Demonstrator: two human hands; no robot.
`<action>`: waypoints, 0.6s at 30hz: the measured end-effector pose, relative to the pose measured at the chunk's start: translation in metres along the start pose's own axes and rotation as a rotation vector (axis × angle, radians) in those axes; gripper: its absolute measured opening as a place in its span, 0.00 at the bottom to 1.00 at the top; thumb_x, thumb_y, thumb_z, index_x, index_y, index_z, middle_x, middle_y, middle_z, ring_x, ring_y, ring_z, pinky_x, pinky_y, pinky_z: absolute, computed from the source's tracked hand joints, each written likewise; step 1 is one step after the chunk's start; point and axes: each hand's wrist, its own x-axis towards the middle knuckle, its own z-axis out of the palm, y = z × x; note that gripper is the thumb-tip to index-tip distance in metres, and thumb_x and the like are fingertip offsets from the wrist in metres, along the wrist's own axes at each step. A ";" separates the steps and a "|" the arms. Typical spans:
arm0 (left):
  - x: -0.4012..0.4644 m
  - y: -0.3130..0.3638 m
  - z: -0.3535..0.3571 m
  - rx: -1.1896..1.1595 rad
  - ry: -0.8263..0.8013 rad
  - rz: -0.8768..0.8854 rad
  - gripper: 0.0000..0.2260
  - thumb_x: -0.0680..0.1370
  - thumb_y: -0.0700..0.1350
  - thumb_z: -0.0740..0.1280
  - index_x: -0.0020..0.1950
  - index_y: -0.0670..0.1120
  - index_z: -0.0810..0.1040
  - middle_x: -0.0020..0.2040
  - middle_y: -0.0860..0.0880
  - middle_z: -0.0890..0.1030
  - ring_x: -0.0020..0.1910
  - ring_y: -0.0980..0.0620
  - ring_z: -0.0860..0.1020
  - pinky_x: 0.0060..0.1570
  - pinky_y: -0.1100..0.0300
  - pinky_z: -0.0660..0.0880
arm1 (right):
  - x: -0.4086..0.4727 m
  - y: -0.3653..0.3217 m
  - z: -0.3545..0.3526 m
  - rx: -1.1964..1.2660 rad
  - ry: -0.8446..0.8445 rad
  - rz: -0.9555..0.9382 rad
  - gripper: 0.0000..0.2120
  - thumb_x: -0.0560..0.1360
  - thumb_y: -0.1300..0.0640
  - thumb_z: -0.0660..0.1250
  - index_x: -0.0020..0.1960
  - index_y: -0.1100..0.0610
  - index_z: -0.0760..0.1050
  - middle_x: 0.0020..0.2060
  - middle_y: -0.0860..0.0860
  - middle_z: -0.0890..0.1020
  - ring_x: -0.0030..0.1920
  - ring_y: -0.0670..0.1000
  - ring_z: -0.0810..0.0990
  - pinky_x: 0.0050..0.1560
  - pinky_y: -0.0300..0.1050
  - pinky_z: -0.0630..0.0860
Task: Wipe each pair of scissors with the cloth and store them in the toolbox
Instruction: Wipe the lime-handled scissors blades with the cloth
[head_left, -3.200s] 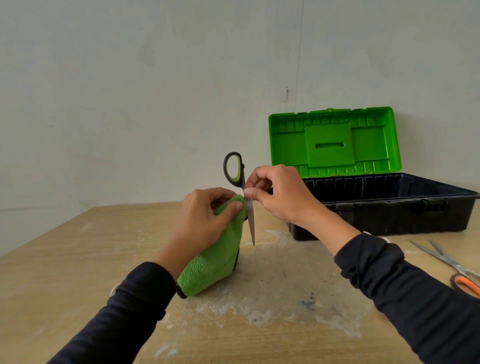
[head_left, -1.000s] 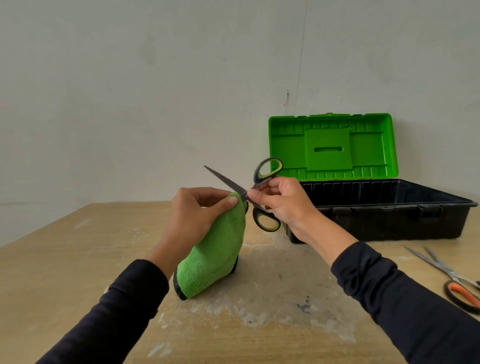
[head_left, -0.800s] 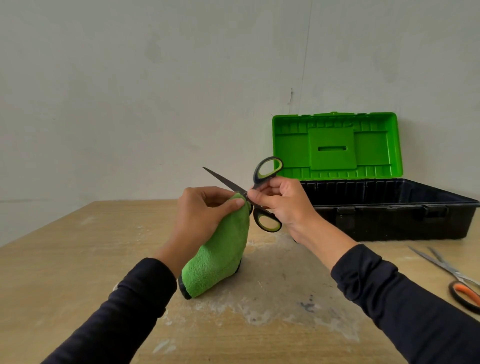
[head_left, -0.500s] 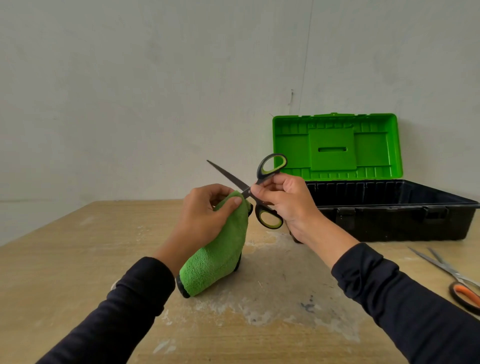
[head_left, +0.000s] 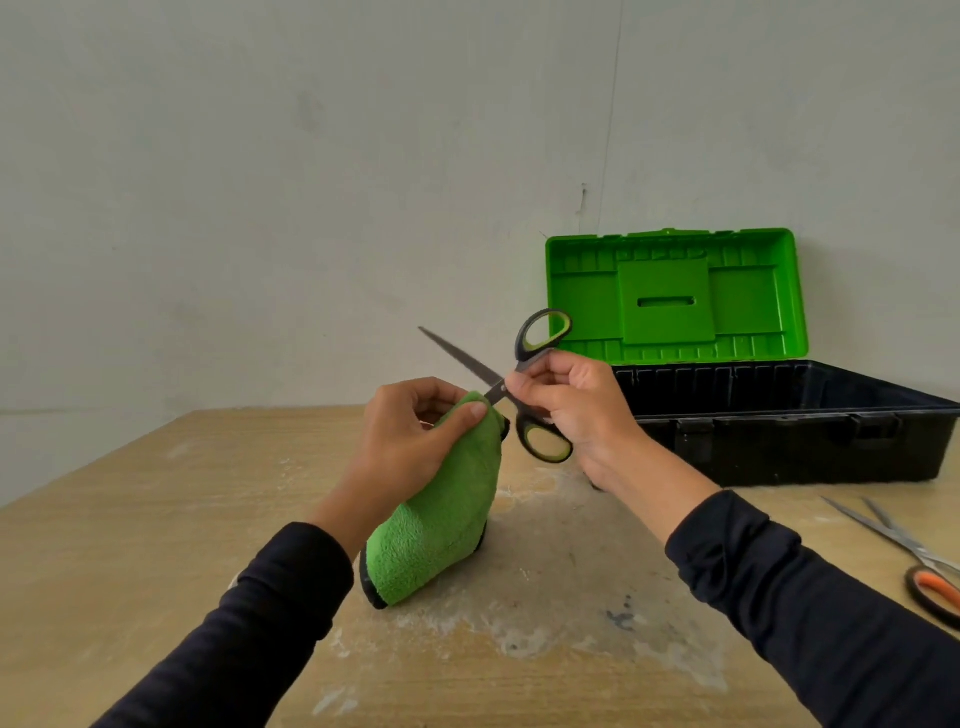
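My right hand (head_left: 571, 402) pinches a pair of black-and-green scissors (head_left: 524, 371) near the pivot, in the air above the table. Its blades are spread: one points up and to the left, the other is hidden in the green cloth (head_left: 441, 514). My left hand (head_left: 410, 441) grips the cloth's top, with the thumb pressing it next to the pivot. The cloth hangs down to the tabletop. The toolbox (head_left: 779, 421) stands open at the back right, a black tub with a green lid upright.
A second pair of scissors (head_left: 904, 556) with orange-and-black handles lies open on the wooden table (head_left: 130, 519) at the right edge, in front of the toolbox. A grey wall rises behind the table. White dusty stains mark the tabletop's middle.
Three seconds ago the scissors pointed straight down with the handle up. My right hand has since turned them and spread the blades, and lately lifted them slightly; the cloth stays at the blade.
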 end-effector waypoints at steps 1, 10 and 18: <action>0.000 -0.001 -0.001 -0.017 -0.007 -0.019 0.04 0.70 0.46 0.73 0.40 0.46 0.82 0.35 0.50 0.82 0.34 0.57 0.79 0.37 0.60 0.76 | 0.002 -0.001 -0.004 0.011 0.021 0.000 0.06 0.70 0.65 0.71 0.37 0.57 0.77 0.31 0.49 0.78 0.32 0.42 0.76 0.35 0.30 0.74; 0.005 -0.005 -0.015 -0.117 0.167 -0.120 0.06 0.63 0.50 0.76 0.36 0.51 0.83 0.35 0.49 0.84 0.38 0.51 0.83 0.42 0.54 0.79 | 0.018 -0.009 -0.041 -0.206 0.051 -0.085 0.04 0.74 0.63 0.67 0.41 0.59 0.76 0.37 0.54 0.77 0.32 0.46 0.80 0.40 0.34 0.76; 0.004 -0.003 -0.013 -0.191 0.227 -0.098 0.03 0.65 0.46 0.75 0.36 0.52 0.83 0.34 0.53 0.84 0.37 0.55 0.83 0.42 0.58 0.79 | 0.019 -0.016 -0.051 -0.816 -0.195 -0.250 0.07 0.73 0.60 0.68 0.36 0.54 0.74 0.31 0.47 0.77 0.34 0.52 0.78 0.41 0.48 0.75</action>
